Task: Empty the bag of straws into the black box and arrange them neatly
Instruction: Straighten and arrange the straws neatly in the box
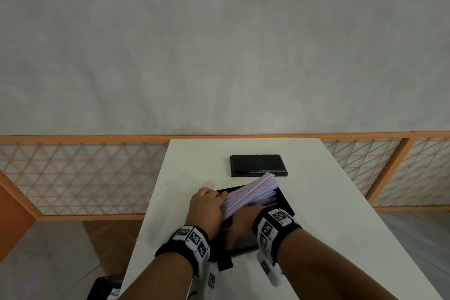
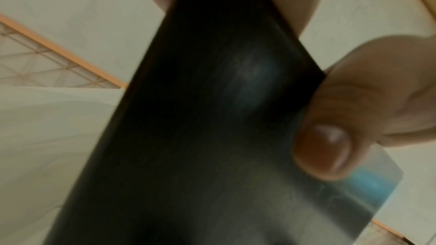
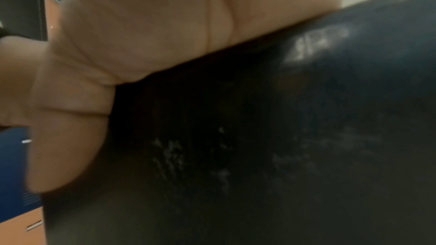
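The left hand [image 1: 205,207] and right hand [image 1: 243,220], nearest, clasp the straws [image 1: 250,193] from either side over the box [image 1: 283,198], fingers curled round the bundle, likely to square it. Pale pink and blue, the straws tilt up toward the lid [image 1: 258,165] beyond the box.

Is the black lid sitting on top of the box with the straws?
No, the lid lies by itself on the table, farther away than the open box that holds the straws.
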Tool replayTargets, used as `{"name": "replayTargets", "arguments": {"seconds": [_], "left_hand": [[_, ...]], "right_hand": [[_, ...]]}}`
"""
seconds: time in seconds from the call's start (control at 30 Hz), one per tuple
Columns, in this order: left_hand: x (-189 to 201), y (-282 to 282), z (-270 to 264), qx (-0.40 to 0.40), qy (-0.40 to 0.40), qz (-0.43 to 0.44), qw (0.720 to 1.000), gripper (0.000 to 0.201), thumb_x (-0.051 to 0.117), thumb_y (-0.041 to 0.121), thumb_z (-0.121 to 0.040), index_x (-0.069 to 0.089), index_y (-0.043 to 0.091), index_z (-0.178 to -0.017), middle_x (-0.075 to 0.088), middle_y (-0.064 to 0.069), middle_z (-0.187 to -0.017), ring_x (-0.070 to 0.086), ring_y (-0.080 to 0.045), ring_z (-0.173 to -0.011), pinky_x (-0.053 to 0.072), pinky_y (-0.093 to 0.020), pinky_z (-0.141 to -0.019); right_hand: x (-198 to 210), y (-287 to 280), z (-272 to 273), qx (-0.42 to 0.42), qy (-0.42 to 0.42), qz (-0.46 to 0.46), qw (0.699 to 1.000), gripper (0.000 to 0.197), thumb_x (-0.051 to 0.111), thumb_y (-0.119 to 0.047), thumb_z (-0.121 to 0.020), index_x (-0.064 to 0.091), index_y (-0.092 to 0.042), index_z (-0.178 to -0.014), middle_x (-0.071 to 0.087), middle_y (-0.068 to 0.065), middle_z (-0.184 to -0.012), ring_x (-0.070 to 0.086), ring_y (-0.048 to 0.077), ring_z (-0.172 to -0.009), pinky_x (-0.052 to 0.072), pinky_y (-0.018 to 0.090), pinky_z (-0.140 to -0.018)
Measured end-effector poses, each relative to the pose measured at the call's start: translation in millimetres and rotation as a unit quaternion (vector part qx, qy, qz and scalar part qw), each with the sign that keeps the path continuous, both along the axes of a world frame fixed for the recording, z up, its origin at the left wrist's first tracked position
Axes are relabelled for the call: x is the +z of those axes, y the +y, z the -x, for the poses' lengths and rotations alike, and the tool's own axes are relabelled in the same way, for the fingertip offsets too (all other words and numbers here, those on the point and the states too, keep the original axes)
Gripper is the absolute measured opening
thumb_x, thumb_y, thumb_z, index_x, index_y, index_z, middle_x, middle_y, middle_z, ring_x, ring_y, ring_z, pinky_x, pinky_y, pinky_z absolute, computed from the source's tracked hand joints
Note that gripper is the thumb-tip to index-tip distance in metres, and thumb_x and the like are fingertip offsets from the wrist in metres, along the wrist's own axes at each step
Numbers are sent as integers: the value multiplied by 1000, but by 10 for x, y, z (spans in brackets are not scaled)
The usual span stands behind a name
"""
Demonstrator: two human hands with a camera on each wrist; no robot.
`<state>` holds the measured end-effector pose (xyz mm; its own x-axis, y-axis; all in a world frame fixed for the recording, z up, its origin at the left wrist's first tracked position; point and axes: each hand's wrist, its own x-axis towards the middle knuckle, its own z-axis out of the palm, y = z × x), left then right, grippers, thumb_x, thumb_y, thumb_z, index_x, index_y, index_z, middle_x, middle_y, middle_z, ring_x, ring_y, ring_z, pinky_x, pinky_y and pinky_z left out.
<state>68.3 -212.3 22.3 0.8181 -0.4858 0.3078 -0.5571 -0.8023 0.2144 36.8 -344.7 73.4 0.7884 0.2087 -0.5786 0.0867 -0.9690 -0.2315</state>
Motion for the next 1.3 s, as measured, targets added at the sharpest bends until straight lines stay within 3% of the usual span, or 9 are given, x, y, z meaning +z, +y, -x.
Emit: {"name": "replayTargets", "arguments": {"seconds": [0.23,0.37,0.47,0.6,0.7,0.8,1.0,1.17,1.3], "left_hand": [[18,-10,13,-9,-7,-1,1000,48,61,18,-45,75,24,-90,67,13,-68,63,-14,-74,50,-16,-64],[27,6,24,-14,-13,6,1000,40,49,25,-58,75,27,-88,64,15,-66,61,-11,-75,49,-13,-64],[90,0,59,-16,3,15,1000,37,58,25,-52,76,26,-84,64,13,-65,64,-12,-73,51,-13,-62],[98,20,56,-11,11,23,1000,45,50,20,-55,75,19,-91,68,8,-69,64,-20,-75,52,-19,-68],[134,2,74,23,18,84,996,50,46,7,-64,71,16,-106,69,-1,-85,62,-23,-91,50,-24,-80],[217,-5,139,34,67,106,992,50,39,30,-80,59,16,-124,64,-4,-109,49,-19,-112,37,-29,-96],[179,13,112,14,81,-3,997,70,41,55,-68,49,26,-131,61,11,-114,39,-14,-117,28,-30,-96],[171,2,92,17,78,-19,997,60,47,47,-70,52,27,-126,61,10,-113,39,-15,-116,28,-31,-93],[116,-8,47,21,70,-18,997,29,52,34,-71,60,24,-96,63,9,-98,42,-17,-107,32,-31,-85]], "right_hand": [[-81,-56,8,22,-31,34,999,82,73,-56,-64,43,-33,-138,47,1,-141,35,27,-133,18,51,-112],[-1,-51,26,22,21,-46,998,69,76,-37,-71,50,-30,-134,52,2,-137,45,26,-126,33,44,-107],[19,-48,44,16,28,-65,997,66,76,-33,-70,54,-28,-132,56,2,-133,49,24,-121,39,40,-104],[-14,-152,71,38,-35,9,999,48,73,-39,-73,63,-17,-114,65,6,-112,60,25,-102,45,29,-80],[-39,-262,139,65,-95,41,993,46,72,-41,-73,63,-12,-108,66,10,-107,61,28,-98,45,30,-77],[-46,-327,197,81,-140,49,986,43,69,-37,-76,62,-8,-108,65,11,-105,62,28,-96,45,30,-77],[-25,-291,232,106,-178,18,978,36,64,-30,-79,63,-10,-109,65,11,-107,60,30,-97,46,33,-82],[-102,-260,233,122,-212,27,969,35,62,-32,-80,64,-12,-108,66,10,-106,60,31,-96,47,33,-81],[-89,-283,231,124,-227,45,965,42,57,-38,-83,61,-15,-118,64,10,-112,59,30,-103,46,36,-88]]}}
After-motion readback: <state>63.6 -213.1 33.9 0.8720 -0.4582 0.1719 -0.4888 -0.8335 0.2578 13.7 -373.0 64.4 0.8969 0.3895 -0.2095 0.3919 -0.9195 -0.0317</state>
